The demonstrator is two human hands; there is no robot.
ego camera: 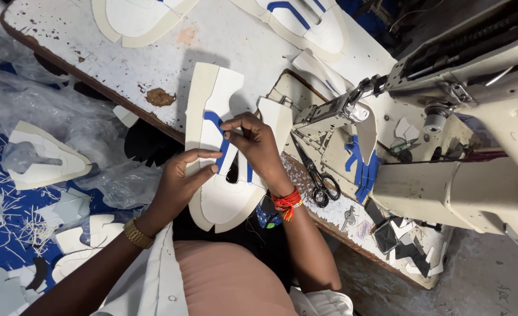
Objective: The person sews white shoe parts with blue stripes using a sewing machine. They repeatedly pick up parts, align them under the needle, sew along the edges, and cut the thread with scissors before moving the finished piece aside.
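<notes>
Both hands — left hand [180,175], right hand [254,140] — pinching the blue strip [221,137] on the white shoe upper [218,199] between them

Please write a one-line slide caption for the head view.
Both hands, left and right, press a blue strip onto a white shoe upper beside a sewing machine.

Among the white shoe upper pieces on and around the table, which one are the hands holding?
The one at the table's near edge, with blue strips, pinched by the left hand and right hand: shoe upper. The other uppers lie untouched at the far edge.
</notes>
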